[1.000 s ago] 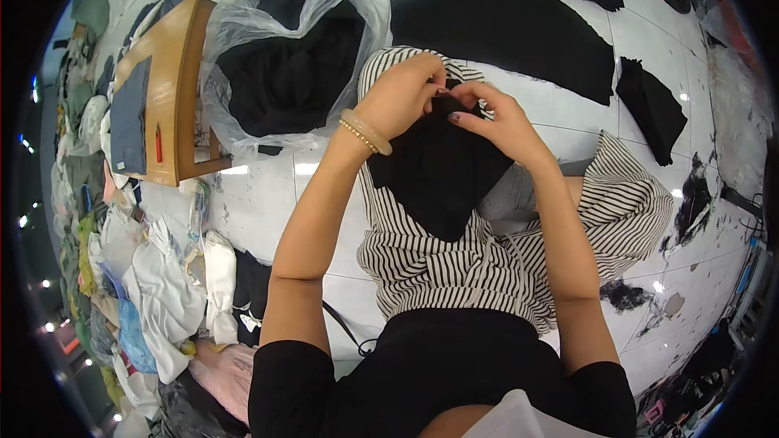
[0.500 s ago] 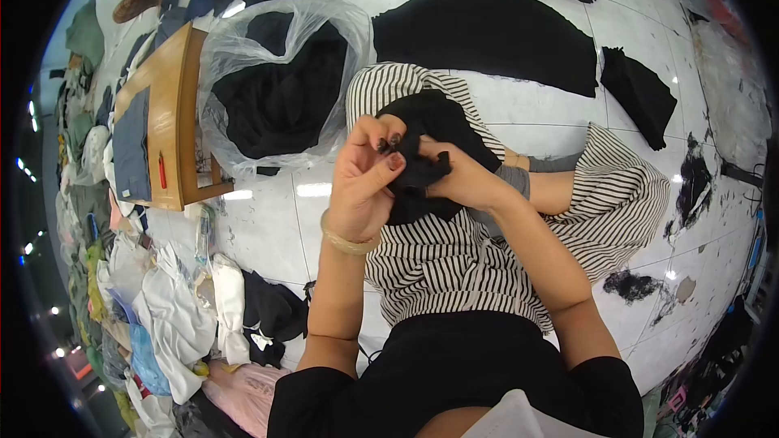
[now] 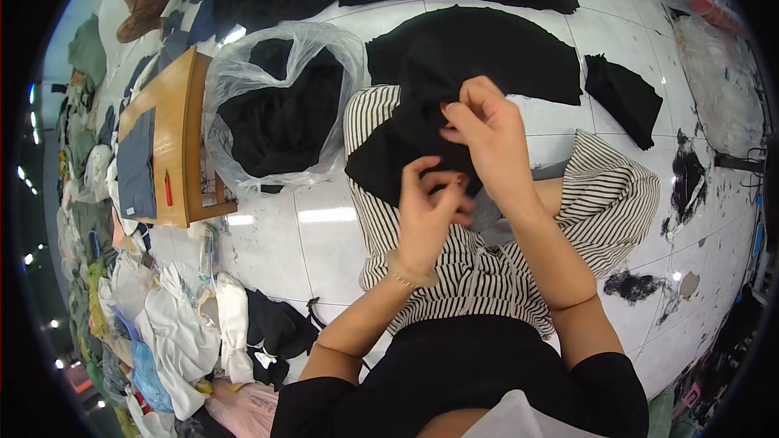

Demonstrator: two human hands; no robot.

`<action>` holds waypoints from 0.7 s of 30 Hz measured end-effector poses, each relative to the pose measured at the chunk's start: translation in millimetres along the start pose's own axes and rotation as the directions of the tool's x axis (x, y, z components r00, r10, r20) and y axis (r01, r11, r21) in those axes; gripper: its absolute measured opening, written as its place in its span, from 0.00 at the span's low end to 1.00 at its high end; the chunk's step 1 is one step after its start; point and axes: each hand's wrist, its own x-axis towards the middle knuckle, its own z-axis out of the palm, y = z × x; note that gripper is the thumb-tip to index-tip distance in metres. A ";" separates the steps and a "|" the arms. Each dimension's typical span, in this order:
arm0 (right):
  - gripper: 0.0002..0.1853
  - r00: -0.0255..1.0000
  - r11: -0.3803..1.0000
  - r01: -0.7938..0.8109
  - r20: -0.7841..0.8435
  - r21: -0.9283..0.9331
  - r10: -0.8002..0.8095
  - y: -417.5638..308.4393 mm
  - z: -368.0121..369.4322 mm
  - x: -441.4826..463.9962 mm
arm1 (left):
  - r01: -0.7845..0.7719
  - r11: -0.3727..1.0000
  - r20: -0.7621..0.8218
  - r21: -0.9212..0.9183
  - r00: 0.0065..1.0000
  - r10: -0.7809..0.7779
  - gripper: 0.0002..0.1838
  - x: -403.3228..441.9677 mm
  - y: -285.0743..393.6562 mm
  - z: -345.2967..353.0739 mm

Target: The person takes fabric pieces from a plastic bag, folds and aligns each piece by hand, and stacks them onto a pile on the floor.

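Note:
A piece of black fabric (image 3: 410, 134) lies spread over my lap and one knee, on black-and-white striped trousers (image 3: 613, 186). My right hand (image 3: 493, 134) is closed on the fabric, pinching it between thumb and fingers near its right side. Just below, my left hand (image 3: 430, 211), with a pale bangle (image 3: 410, 272) at the wrist, has its fingers curled in close to the fabric's lower edge. What these fingers hold, if anything, is too small or hidden to make out.
Beyond my knees lie a large black fabric panel (image 3: 495, 45) and a smaller black piece (image 3: 625, 101) on the tiled floor. A clear plastic bag (image 3: 353, 81) of black cloth stands beside a wooden stool (image 3: 195, 138). Clothes (image 3: 174, 316) are heaped at left.
The bunched black fabric has been opened out over my lap. My right hand has moved up and right; my left hand has come down and right, away from it.

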 end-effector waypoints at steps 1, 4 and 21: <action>0.09 0.999 0.997 -0.047 0.030 0.063 0.045 -2.7 2.8 -5.9 | -0.092 0.996 -0.057 -0.015 0.994 0.091 0.21 10.6 -16.7 6.4; 0.06 0.992 0.980 -0.108 0.090 0.167 0.094 -7.3 2.3 -21.4 | -0.216 0.975 -0.166 -0.042 0.964 0.207 0.22 52.0 -21.5 6.3; 0.11 0.973 0.878 -0.163 -0.073 0.450 0.218 30.1 -73.3 -1.6 | 0.186 0.733 0.347 -0.654 0.935 0.072 0.34 50.0 14.1 -108.3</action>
